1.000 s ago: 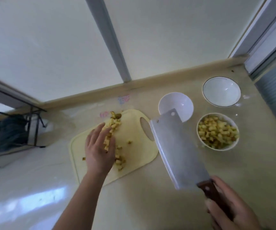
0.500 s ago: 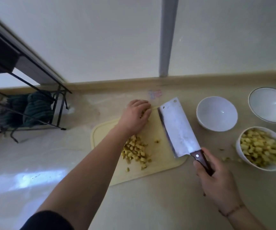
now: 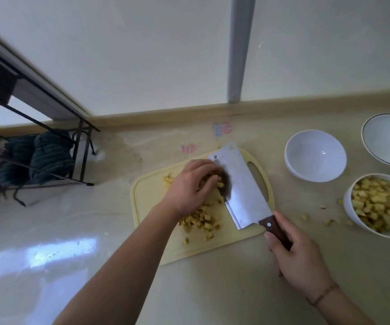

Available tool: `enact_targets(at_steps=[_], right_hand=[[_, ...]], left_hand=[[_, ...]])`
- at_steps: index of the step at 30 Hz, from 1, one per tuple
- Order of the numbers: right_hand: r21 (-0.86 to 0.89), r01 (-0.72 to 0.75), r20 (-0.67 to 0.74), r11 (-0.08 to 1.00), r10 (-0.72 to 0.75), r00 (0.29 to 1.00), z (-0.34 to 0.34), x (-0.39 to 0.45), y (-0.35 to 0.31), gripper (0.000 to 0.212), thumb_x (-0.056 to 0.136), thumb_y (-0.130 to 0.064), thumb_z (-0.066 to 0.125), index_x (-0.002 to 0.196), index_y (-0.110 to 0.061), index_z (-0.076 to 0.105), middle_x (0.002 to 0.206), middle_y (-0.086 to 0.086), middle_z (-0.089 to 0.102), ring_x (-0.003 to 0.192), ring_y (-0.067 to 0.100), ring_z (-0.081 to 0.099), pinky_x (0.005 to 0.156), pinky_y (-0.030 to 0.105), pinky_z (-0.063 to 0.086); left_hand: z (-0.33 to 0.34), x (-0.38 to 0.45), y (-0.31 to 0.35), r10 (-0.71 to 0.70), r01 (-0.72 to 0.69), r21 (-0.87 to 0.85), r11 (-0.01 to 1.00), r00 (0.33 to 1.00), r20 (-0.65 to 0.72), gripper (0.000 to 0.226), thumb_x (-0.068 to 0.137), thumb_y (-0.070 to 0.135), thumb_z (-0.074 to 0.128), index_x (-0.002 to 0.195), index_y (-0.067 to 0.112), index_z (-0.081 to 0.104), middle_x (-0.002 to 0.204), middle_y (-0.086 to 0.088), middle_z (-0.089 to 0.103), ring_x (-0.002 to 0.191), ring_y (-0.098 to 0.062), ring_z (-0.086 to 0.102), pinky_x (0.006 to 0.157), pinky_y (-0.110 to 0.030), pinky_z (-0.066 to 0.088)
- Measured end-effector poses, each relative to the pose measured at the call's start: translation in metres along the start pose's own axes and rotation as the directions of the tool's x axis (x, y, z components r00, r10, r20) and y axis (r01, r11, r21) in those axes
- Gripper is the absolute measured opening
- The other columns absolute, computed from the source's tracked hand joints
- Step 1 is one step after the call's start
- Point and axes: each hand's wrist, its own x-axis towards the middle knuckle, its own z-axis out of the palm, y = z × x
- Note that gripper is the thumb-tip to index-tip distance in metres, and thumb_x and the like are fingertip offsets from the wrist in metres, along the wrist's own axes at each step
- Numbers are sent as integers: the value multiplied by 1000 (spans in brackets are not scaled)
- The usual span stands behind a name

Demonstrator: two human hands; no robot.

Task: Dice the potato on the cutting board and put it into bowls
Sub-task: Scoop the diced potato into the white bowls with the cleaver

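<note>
Since half a second ago the left hand (image 3: 190, 186) has drawn back from the board's far edge to its middle, and the cleaver (image 3: 241, 186) has slid in so its flat blade lies against the diced potato (image 3: 201, 219). Left fingers (image 3: 209, 181) are curled over a heap of cubes, pressing them toward the blade. Right hand (image 3: 297, 256) grips the wooden handle, its fingers wrapped round it, just off the near right corner of the cutting board (image 3: 149, 198).

One board lies on the desk (image 3: 212, 289), with open surface in front of it and to its left as far as the wire rack (image 3: 48, 160). Three bowls stand to the right: an empty white bowl (image 3: 315, 156) nearest the board, a rimmed bowl (image 3: 387, 139) cut by the frame's edge, and a full bowl (image 3: 377, 205) of cubes. A few stray cubes (image 3: 330, 221) lie between board and full bowl.
</note>
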Motion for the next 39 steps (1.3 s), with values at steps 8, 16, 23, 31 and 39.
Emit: enact_targets(at_steps=[8, 16, 23, 31, 39], right_hand=[[-88, -4, 71, 996, 10, 997, 18, -19, -5, 54, 89, -18, 68, 141, -26, 51, 98, -5, 67, 86, 11, 58, 87, 29, 50], [0, 1, 196, 1000, -1, 981, 37, -19, -10, 56, 92, -10, 64, 142, -27, 46, 82, -8, 68, 66, -3, 58, 64, 10, 43], [296, -123, 226, 947, 56, 972, 21, -27, -11, 54, 96, -1, 54, 125, -45, 46, 56, 3, 54, 36, 15, 38, 34, 24, 34], [319, -148, 252, 936, 67, 965, -5, -28, -23, 54, 97, -2, 52, 138, -36, 43, 59, 7, 51, 34, 18, 35, 33, 24, 34], [444, -199, 194, 873, 123, 973, -86, -55, -51, 51, 93, 3, 55, 125, -36, 56, 57, 16, 52, 34, 17, 35, 34, 22, 32]], left_hand=[[22, -35, 9, 14, -15, 243, 970, 1000, 5, 72, 98, 62, 42, 153, 16, 47, 162, 0, 38, 155, -20, 24, 126, -49, 21], [31, -31, 8, 36, -42, 352, 935, 999, 25, 75, 98, 59, 47, 156, 12, 40, 166, -2, 29, 157, -22, 16, 126, -50, 20], [23, -20, 20, 49, -96, 334, 938, 988, 147, 65, 104, 50, 32, 157, 13, 38, 165, -2, 33, 157, -22, 16, 128, -43, 12], [27, -9, 45, -37, -33, 314, 949, 976, 214, 72, 100, 54, 17, 159, 15, 34, 167, -1, 29, 157, -22, 13, 129, -42, 8], [23, 27, 126, 88, -150, 257, 955, 967, 237, 72, 99, 53, 24, 154, 10, 43, 161, -5, 41, 153, -26, 25, 125, -37, 14]])
